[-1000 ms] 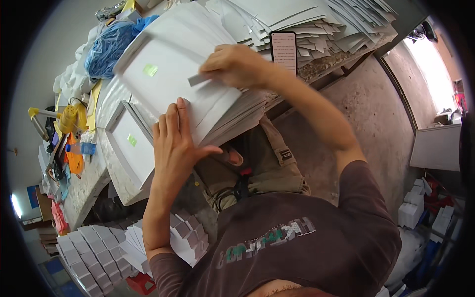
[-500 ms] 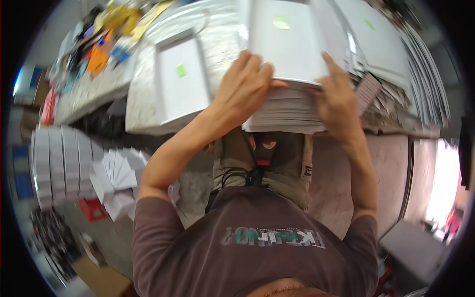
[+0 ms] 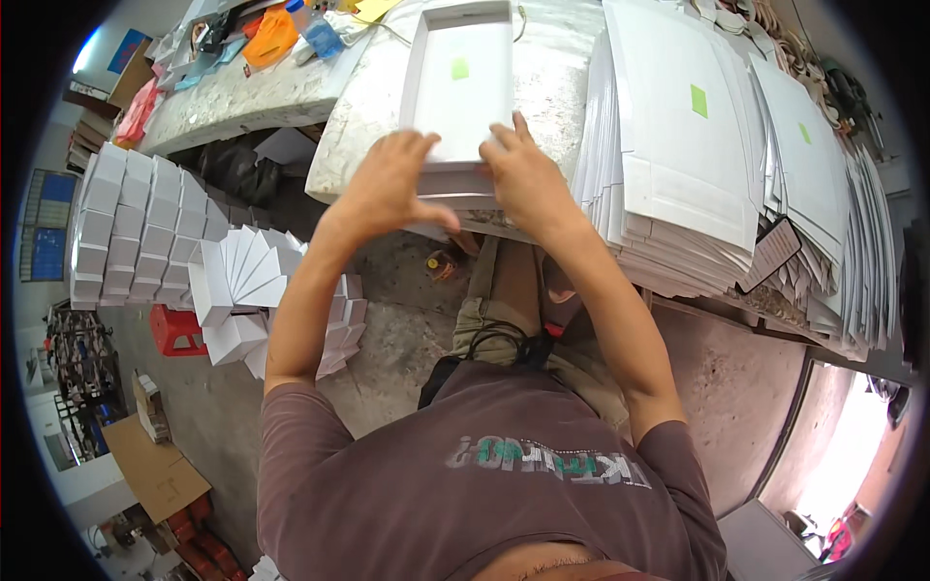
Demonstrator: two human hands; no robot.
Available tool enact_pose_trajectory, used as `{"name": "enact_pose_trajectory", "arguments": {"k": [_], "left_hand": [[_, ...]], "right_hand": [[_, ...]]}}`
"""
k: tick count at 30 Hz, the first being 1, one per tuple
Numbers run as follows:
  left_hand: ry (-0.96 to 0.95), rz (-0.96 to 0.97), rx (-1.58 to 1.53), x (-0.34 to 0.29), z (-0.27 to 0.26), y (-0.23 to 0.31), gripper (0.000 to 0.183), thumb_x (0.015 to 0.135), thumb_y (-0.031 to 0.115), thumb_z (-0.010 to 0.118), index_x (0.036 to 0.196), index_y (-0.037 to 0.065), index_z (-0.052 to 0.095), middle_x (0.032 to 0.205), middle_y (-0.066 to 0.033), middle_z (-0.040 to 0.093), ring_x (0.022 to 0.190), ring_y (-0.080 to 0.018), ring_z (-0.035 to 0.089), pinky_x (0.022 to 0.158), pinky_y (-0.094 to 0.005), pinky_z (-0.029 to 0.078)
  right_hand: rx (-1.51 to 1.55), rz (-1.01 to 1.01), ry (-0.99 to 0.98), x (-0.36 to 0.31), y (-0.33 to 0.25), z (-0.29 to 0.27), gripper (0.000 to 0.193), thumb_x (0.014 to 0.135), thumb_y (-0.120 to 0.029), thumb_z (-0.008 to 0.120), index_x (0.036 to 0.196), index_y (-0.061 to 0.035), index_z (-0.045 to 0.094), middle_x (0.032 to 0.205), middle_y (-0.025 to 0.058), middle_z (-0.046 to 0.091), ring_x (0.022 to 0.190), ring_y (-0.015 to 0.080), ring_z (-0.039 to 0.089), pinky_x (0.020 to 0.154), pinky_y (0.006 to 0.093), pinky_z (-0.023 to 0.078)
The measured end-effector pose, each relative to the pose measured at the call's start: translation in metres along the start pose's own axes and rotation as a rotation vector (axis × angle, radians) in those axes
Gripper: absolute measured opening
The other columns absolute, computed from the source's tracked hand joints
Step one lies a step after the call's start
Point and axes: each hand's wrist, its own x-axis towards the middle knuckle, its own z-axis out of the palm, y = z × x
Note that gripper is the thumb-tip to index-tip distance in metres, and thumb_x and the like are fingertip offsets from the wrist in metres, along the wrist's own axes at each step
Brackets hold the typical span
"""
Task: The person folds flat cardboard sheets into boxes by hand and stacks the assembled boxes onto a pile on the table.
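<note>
A shallow white open-topped box (image 3: 465,111) with a light green sticker inside sits on the worktable, its near end toward me. Beneath its near edge a second box wall (image 3: 460,184) shows, so it seems to rest on or in another box; how they fit I cannot tell. My left hand (image 3: 380,184) is at the near left corner, fingers stretched and thumb apart, slightly blurred. At the near right corner, my right hand (image 3: 528,179) pinches the box rim with bent fingers.
Flat white card blanks (image 3: 678,155) are stacked right of my hand, with another pile (image 3: 799,145) beyond. A dark-edged flat object (image 3: 772,254) leans between them. Finished white boxes (image 3: 136,228) are stacked at left near a red stool (image 3: 176,331). A bottle (image 3: 315,34) stands at the back.
Both hands have moved left from the stack of blanks with the folded box, to where the other box stood. My left hand's fingers have spread. My body has shifted too.
</note>
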Motion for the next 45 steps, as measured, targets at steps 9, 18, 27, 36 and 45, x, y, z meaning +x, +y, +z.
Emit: {"name": "enact_pose_trajectory", "arguments": {"k": [9, 18, 27, 36, 45], "left_hand": [[-0.060, 0.006, 0.100, -0.035, 0.041, -0.033, 0.066, 0.074, 0.040, 0.086, 0.121, 0.001, 0.061, 0.111, -0.0124, 0.060, 0.105, -0.0279, 0.058, 0.099, -0.0465, 0.047], [0.495, -0.023, 0.311, 0.111, 0.066, -0.197, 0.027, 0.088, 0.009, 0.065, 0.114, 0.006, 0.068, 0.111, -0.0149, 0.067, 0.103, -0.0380, 0.060, 0.091, -0.0425, 0.053], [-0.185, 0.167, 0.264, 0.340, 0.070, -0.239, 0.007, 0.087, 0.003, 0.063, 0.094, 0.002, 0.065, 0.092, -0.0118, 0.071, 0.077, -0.0323, 0.060, 0.075, -0.0414, 0.050], [0.069, 0.331, 0.242, 0.312, 0.046, -0.025, 0.047, 0.102, 0.029, 0.063, 0.145, 0.013, 0.056, 0.156, -0.0094, 0.049, 0.122, -0.0355, 0.064, 0.101, -0.0420, 0.052], [-0.014, -0.526, 0.212, -0.023, 0.040, -0.058, 0.052, 0.104, 0.011, 0.047, 0.152, -0.006, 0.038, 0.148, -0.0363, 0.048, 0.121, -0.0480, 0.061, 0.106, -0.0443, 0.047]], "right_hand": [[-0.219, -0.151, 0.064, -0.052, -0.006, 0.035, 0.051, 0.096, -0.017, 0.065, 0.141, 0.0012, 0.050, 0.154, 0.0290, 0.039, 0.147, 0.0548, 0.034, 0.105, 0.0485, 0.051], [0.364, 0.054, 0.115, -0.149, -0.052, -0.013, 0.042, 0.087, -0.001, 0.071, 0.128, 0.0047, 0.062, 0.129, 0.0219, 0.066, 0.108, 0.0363, 0.069, 0.092, 0.0384, 0.057], [0.247, 0.601, -0.114, -0.271, -0.020, -0.009, 0.034, 0.087, -0.006, 0.072, 0.121, -0.0057, 0.068, 0.116, 0.0133, 0.072, 0.095, 0.0307, 0.070, 0.081, 0.0372, 0.057], [0.183, 0.532, -0.286, -0.260, -0.004, 0.004, 0.025, 0.086, -0.005, 0.073, 0.111, -0.0063, 0.073, 0.110, 0.0105, 0.073, 0.092, 0.0296, 0.070, 0.079, 0.0365, 0.057], [0.206, 0.255, 0.222, -0.208, -0.014, -0.126, 0.024, 0.084, -0.002, 0.076, 0.107, -0.0017, 0.073, 0.099, 0.0090, 0.073, 0.083, 0.0249, 0.070, 0.073, 0.0329, 0.057]]}}
